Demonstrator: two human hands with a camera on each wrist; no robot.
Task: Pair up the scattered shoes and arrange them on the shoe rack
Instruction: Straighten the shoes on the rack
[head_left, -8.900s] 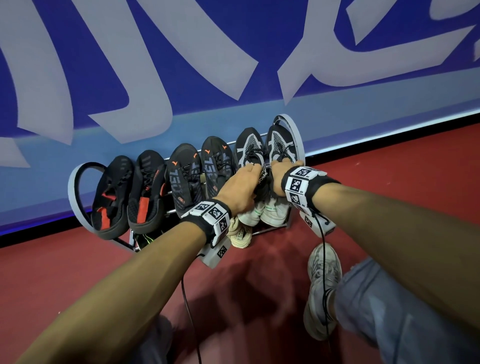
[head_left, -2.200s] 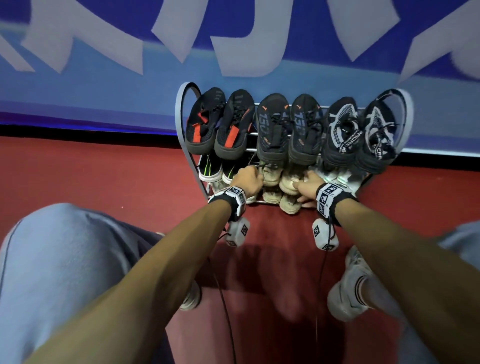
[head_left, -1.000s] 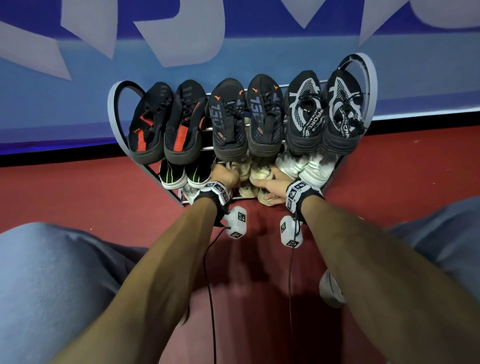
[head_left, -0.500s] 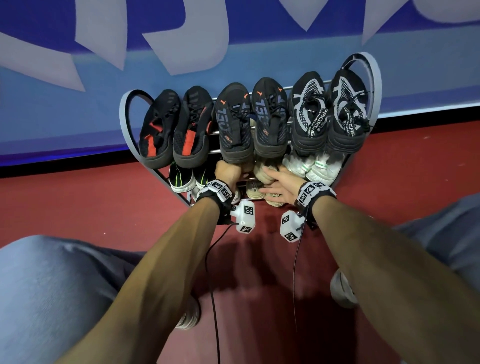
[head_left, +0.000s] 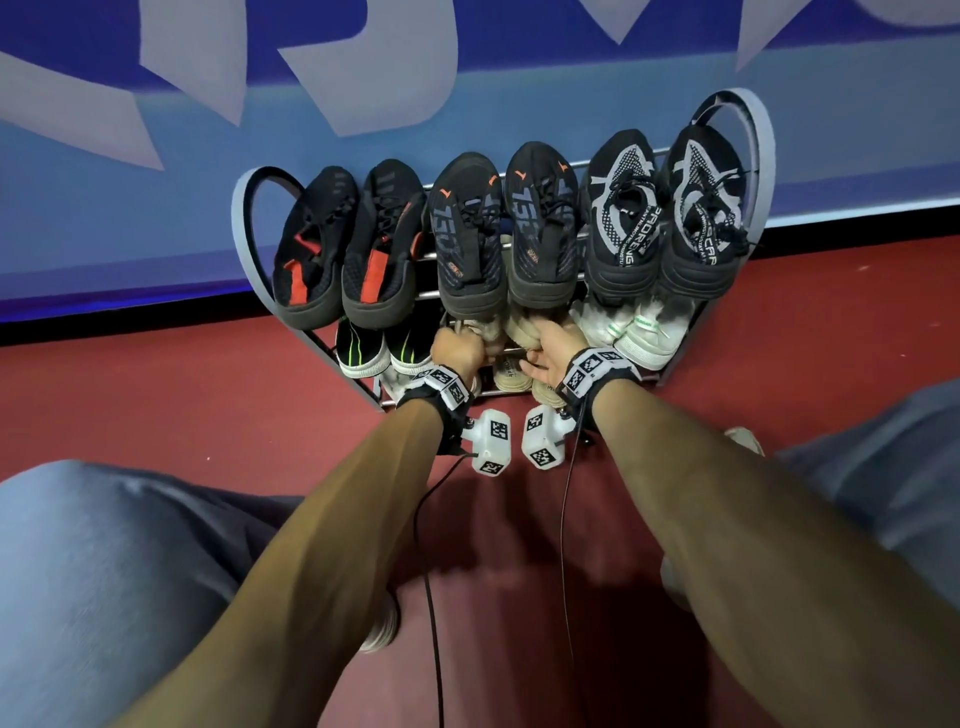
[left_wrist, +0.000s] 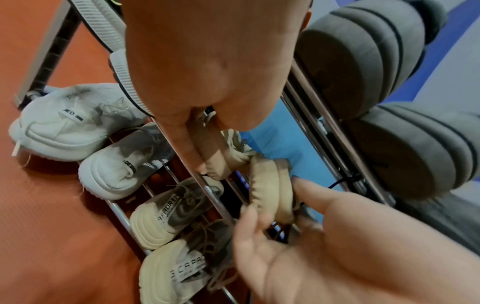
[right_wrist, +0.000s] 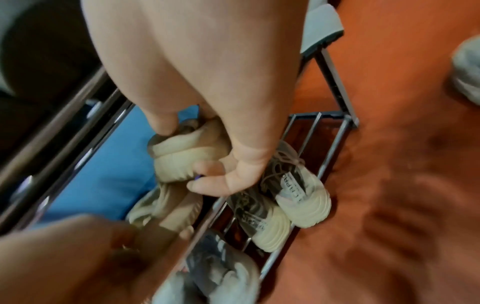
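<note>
The grey shoe rack (head_left: 243, 223) stands against the blue wall with three pairs of black shoes (head_left: 470, 234) on its top tier. At the middle tier, my left hand (head_left: 457, 349) grips the heel of one beige shoe (left_wrist: 215, 162). My right hand (head_left: 551, 347) grips the heel of the other beige shoe (right_wrist: 179, 156), thumb on one side and fingers curled round the other. The two beige shoes sit side by side just under the top row. In the left wrist view my right hand (left_wrist: 275, 207) holds its beige shoe (left_wrist: 269, 189).
A black pair with green stripes (head_left: 382, 353) is left of my hands and a white pair (head_left: 631, 332) is to the right. On the bottom tier lie a white pair (left_wrist: 85, 131) and a cream pair (right_wrist: 283, 203). Red floor (head_left: 156, 395) lies in front, with my knees at both sides.
Both hands have moved up and further in with the beige shoes, from the front of the rack to just beneath the top row of black shoes.
</note>
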